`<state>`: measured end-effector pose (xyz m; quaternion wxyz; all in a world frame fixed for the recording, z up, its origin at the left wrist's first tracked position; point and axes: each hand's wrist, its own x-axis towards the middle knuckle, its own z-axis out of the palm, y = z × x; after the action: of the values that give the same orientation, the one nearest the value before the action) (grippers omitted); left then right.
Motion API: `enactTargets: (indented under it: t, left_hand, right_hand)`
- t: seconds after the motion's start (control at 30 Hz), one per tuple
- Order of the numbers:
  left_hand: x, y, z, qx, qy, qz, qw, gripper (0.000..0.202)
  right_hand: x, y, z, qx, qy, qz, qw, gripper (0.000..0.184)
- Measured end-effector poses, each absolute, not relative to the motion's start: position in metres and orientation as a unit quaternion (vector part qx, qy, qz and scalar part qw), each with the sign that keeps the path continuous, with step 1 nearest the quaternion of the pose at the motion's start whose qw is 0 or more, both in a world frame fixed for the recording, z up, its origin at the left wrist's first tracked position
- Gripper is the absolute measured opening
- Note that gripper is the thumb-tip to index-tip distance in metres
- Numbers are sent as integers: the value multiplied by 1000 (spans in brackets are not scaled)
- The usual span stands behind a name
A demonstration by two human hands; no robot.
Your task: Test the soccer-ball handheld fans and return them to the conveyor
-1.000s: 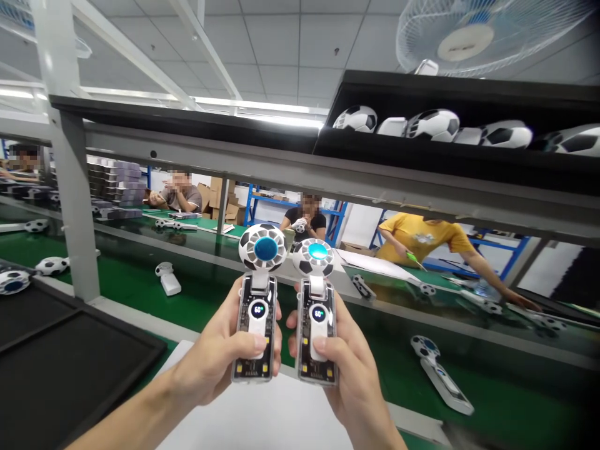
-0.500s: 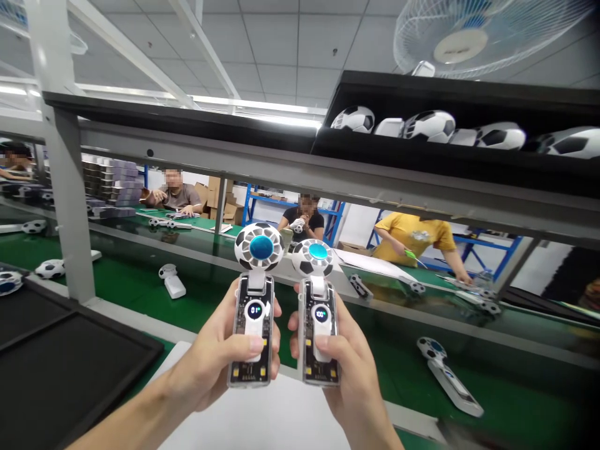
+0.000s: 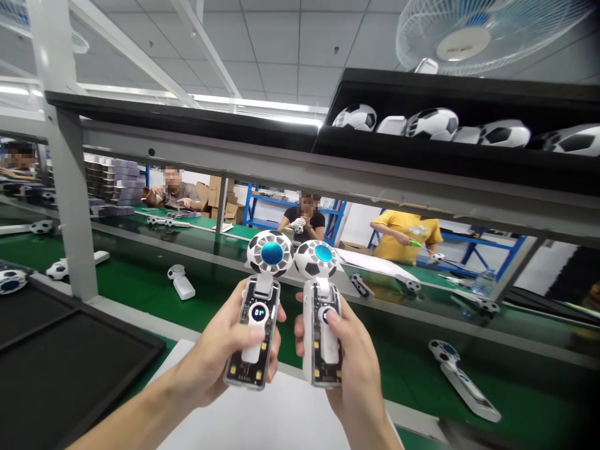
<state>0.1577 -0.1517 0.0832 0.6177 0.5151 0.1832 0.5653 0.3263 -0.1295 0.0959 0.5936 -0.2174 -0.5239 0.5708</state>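
Note:
My left hand (image 3: 229, 340) is closed round a handheld fan (image 3: 252, 372) with a football-patterned head and a clear-fronted body. Its round display is lit and reads 01, and my thumb lies on the white strip below. In my right hand (image 3: 354, 350) is a second, matching handheld fan (image 3: 332, 356), held upright beside the first. The right thumb covers part of that fan's display. Both heads have a shiny blue disc at the centre and sit close together. Below my hands lies a white sheet (image 3: 234, 419).
A green conveyor belt (image 3: 140, 275) carries several more fans, one (image 3: 464, 381) at right. Black trays (image 3: 56, 375) stand at left. Overhead, a shelf box (image 3: 469, 156) holds football-headed fans. Co-workers (image 3: 407, 234) sit across the belt. A metal post (image 3: 70, 187) rises at left.
My right thumb has moved up onto its fan's display. The left fan has tilted and shifted slightly right. Fans on the belt have drifted right. The yellow-sleeved co-worker's hands have come up together.

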Motion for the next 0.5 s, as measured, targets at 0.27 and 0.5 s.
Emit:
enactTargets:
  t: [0.27,0.5]
  left_hand:
    - [157,-156,85,515,172,563,623,38]
    - [155,-155,85,522,182,552,624,39]
  right_hand:
    - [331,-123,97,-273,-476,588,595,34]
    - [328,-121,90,-215,-486,601,597,19]
